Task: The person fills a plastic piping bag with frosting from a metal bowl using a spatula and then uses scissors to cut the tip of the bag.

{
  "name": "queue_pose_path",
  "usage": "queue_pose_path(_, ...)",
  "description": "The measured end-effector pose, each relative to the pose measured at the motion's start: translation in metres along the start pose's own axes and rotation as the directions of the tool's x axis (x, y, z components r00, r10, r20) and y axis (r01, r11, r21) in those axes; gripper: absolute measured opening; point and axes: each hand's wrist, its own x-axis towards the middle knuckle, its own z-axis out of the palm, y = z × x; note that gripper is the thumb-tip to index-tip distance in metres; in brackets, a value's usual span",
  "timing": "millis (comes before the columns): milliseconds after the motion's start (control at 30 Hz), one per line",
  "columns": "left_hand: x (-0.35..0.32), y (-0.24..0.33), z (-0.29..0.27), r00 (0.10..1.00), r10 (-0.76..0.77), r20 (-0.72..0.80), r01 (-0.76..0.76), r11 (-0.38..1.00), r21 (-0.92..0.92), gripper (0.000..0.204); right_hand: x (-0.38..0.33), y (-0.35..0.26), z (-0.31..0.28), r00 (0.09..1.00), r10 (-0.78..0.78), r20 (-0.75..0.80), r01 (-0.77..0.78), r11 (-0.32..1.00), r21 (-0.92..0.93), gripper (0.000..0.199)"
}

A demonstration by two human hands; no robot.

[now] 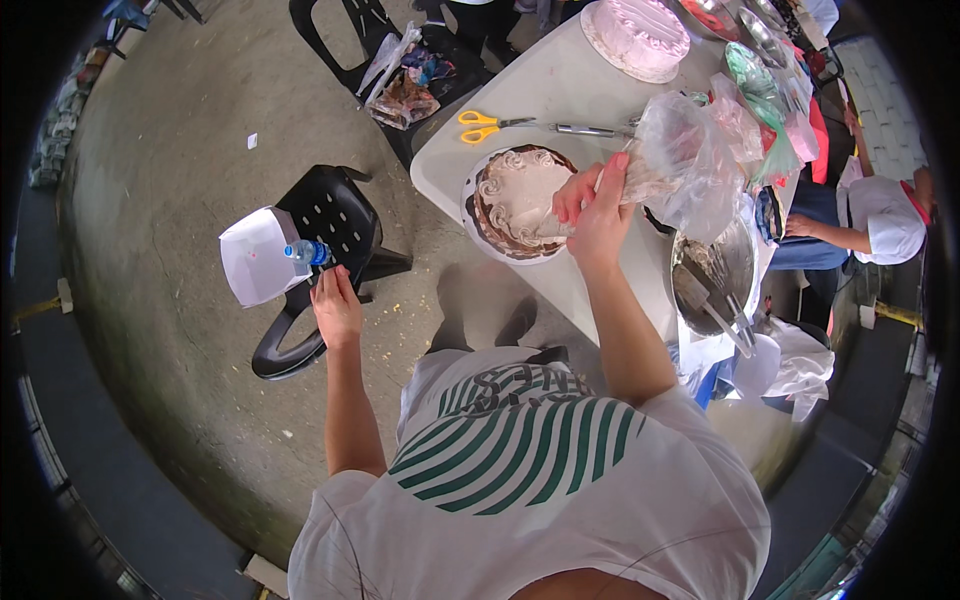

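- The piping bag [672, 165] is pointing its tip onto the chocolate cake [517, 202] on the white table [560, 75].
- The right hand [600, 205] is closing fully around the bag.
- The left hand [337, 305] is resting half-curled on the black chair [325, 215], touching the water bottle [308, 253].

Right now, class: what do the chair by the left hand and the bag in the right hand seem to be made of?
Chair: likely moulded plastic, glossy black, with punched holes in the seat. Piping bag: thin clear plastic film, crinkled and see-through, gripped by the right hand. The left hand rests at the chair's edge.
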Motion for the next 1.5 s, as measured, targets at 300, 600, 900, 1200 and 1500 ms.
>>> queue_pose_path(300, 0.000, 0.000, 0.001, 1.000, 0.006, -0.021, -0.006, 1.000, 0.007, 0.024, 0.005, -0.008, -0.010, 0.992, -0.020, -0.121, 0.032, 0.995, 0.097, 0.056)
queue_pose_path(600, -0.001, -0.002, 0.003, 0.999, 0.019, -0.031, -0.019, 1.000, 0.009, 0.024, 0.005, -0.009, -0.031, 0.987, -0.029, -0.156, 0.053, 0.987, 0.152, 0.056)
queue_pose_path(900, -0.001, 0.001, 0.000, 1.000, -0.002, -0.016, 0.002, 1.000, -0.009, 0.027, 0.004, -0.005, -0.037, 0.992, -0.046, -0.117, 0.056, 0.994, 0.090, 0.055)
queue_pose_path(1200, -0.001, 0.001, 0.000, 1.000, -0.011, -0.009, 0.011, 1.000, -0.004, 0.028, 0.006, -0.006, -0.027, 0.994, -0.060, -0.086, 0.062, 0.998, 0.017, 0.055)
queue_pose_path(1500, -0.001, 0.001, 0.000, 1.000, -0.003, -0.017, 0.003, 1.000, 0.000, 0.027, 0.016, -0.002, -0.023, 0.989, -0.118, -0.091, 0.117, 0.993, -0.019, 0.054)
